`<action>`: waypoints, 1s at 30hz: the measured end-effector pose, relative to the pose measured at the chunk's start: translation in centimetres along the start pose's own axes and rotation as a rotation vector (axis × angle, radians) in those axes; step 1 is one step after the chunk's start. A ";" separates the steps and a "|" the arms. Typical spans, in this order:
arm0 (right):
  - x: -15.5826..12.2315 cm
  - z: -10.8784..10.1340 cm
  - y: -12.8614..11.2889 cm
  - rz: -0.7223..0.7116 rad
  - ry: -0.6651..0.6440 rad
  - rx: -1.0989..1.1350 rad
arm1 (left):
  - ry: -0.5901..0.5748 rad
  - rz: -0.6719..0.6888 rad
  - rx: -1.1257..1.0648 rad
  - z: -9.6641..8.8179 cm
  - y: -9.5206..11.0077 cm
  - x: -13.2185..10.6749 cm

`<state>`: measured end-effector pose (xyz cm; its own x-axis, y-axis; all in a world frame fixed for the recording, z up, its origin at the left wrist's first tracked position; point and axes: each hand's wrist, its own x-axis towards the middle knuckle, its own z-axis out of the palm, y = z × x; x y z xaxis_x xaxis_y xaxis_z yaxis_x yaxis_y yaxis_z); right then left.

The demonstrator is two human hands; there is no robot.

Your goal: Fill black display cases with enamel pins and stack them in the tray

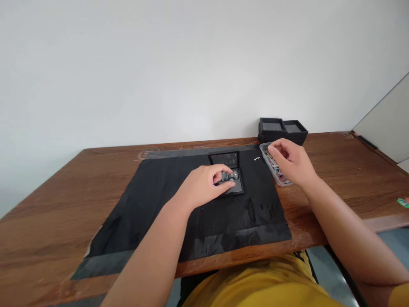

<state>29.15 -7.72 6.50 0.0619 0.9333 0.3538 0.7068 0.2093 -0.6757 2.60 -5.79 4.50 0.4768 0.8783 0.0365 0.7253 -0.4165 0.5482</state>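
Observation:
On the black mat (166, 204) lies a small black case (239, 187) with its lid (228, 159) raised at the back. Small shiny pieces (235, 174) sit inside it. My left hand (204, 183) reaches over the case from the left, thumb and fingers curved around some of the pieces; what they grip is too small to make out. Over a clear plastic tub (281, 182) of small colourful pieces (274, 166) is my right hand (292, 162), thumb and index finger pinched together. Anything in that pinch is hidden.
Black trays (281, 135) are stacked against the wall behind the tub. A small white piece (257, 159) lies on the mat right of the case. At the wooden table's (338, 170) right edge is a green object (403, 202).

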 end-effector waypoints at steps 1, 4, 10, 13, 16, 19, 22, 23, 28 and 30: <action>0.1 -0.2 0.2 0.007 0.008 -0.037 | 0.045 0.004 -0.022 -0.2 -0.1 -0.1; 0.6 -0.8 0.8 0.056 0.008 -0.212 | 0.156 -0.004 -0.049 -0.7 -0.5 -0.3; 1.3 -0.9 2.5 0.124 -0.061 -0.434 | 0.058 -0.058 0.044 -0.6 -0.7 -0.1; 1.4 -0.7 2.8 0.135 -0.083 -0.454 | -0.032 -0.086 0.077 -0.3 -0.4 0.0; 1.4 -0.5 3.0 0.130 -0.087 -0.432 | -0.076 -0.107 0.105 -0.1 -0.1 0.0; 1.3 -0.2 3.0 0.124 -0.094 -0.331 | -0.098 -0.116 0.135 -0.1 -0.1 0.0; 1.2 0.0 2.8 0.105 -0.086 -0.209 | -0.112 -0.102 0.138 0.0 -0.1 0.0; 1.2 0.0 2.6 0.099 -0.079 -0.186 | -0.117 -0.098 0.136 0.1 0.0 0.0; 1.1 0.1 2.0 0.090 -0.051 -0.149 | -0.141 -0.073 0.113 0.4 0.2 0.2; 1.0 0.1 1.9 0.093 -0.048 -0.146 | -0.147 -0.074 0.112 0.5 0.2 0.3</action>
<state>30.48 -6.35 5.51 0.1005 0.9601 0.2609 0.7948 0.0803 -0.6016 3.10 -5.74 4.24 0.4814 0.8672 -0.1276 0.8081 -0.3827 0.4478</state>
